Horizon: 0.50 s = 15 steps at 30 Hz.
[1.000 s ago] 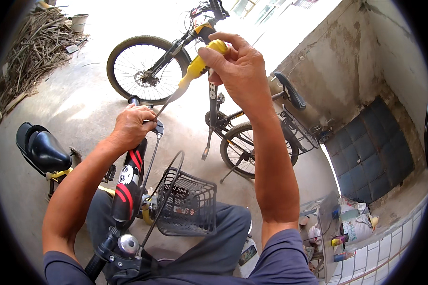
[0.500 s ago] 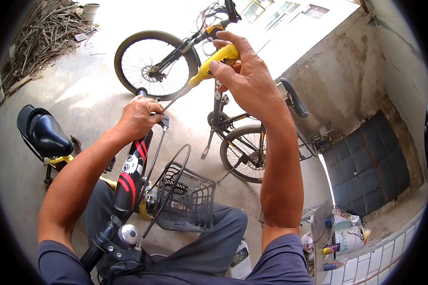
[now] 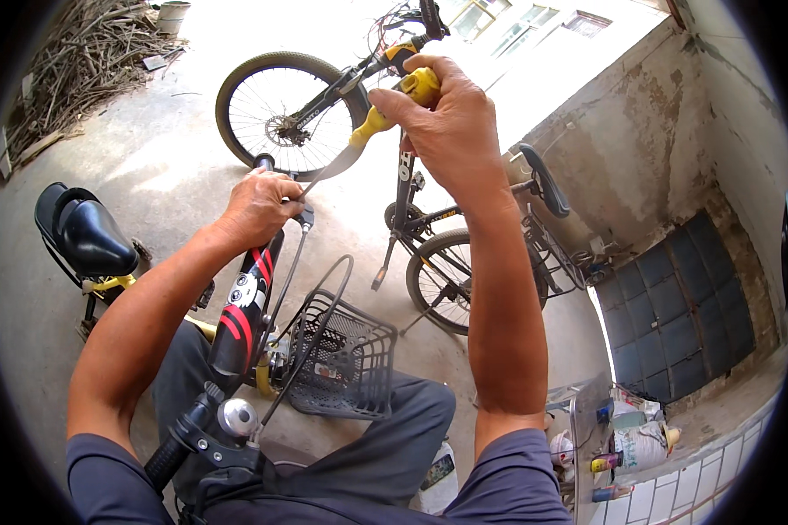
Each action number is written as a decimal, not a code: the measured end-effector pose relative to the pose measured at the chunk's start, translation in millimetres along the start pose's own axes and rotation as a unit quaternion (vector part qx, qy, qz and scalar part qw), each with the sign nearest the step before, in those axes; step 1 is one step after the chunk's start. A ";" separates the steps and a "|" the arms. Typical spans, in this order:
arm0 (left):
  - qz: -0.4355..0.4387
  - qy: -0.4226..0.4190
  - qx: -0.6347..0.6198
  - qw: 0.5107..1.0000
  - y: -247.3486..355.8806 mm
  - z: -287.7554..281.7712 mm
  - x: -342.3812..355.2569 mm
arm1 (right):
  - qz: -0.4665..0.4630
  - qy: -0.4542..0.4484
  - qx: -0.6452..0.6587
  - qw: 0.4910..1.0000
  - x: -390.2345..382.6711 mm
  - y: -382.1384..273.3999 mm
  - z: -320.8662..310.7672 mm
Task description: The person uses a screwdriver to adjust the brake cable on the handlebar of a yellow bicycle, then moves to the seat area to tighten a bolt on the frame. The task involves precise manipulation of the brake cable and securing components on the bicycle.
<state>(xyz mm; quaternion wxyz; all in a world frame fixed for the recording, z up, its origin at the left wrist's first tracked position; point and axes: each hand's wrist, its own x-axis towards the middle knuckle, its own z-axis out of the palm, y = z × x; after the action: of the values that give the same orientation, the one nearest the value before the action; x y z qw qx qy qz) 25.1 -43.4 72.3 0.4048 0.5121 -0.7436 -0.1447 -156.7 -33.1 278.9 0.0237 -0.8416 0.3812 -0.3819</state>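
My right hand (image 3: 453, 140) is raised on the far side, its fingers and thumb curled round the yellow handle of a screwdriver (image 3: 375, 124). The screwdriver's metal shaft slants down to the left, looks blurred, and meets the small bike's handlebar beside my left hand (image 3: 263, 206). That hand is closed round the far end of the handlebar, next to the brake lever mount (image 3: 306, 215); the screwdriver's tip is hidden there. A black tube cover with red stripes (image 3: 239, 308) runs toward me from it. Nearer are a silver bell (image 3: 237, 417) and the near handlebar grip (image 3: 168, 464).
A black wire basket (image 3: 341, 372) hangs on the small bike above my knees. Its black saddle (image 3: 92, 236) is at left. Beyond stands a larger bicycle (image 3: 409, 201). Brushwood (image 3: 83, 74) lies far left; bags and bottles (image 3: 636, 442) sit lower right near a metal door (image 3: 678, 306).
My right hand has shifted slightly left and turned with the screwdriver, thumb now higher over the handle. My left hand keeps its hold on the handlebar.
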 end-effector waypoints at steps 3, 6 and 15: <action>-0.001 0.003 0.005 1.000 1.9 -0.4 -0.1 | 0.014 0.025 -0.056 0.998 -1.6 -1.6 2.2; 0.016 0.016 0.002 1.000 1.2 0.0 -1.5 | 0.055 -0.026 -0.029 0.998 -3.8 -5.9 -4.4; 0.028 0.023 -0.020 0.999 -6.2 3.9 0.4 | 0.006 -0.128 0.063 0.990 -6.5 -20.2 -11.9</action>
<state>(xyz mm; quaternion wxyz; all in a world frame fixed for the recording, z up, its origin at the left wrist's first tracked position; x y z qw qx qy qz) 26.2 -47.2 66.2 0.4364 0.4856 -0.7451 -0.1364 -154.7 -11.6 289.9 0.1278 -0.8780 0.3552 -0.2944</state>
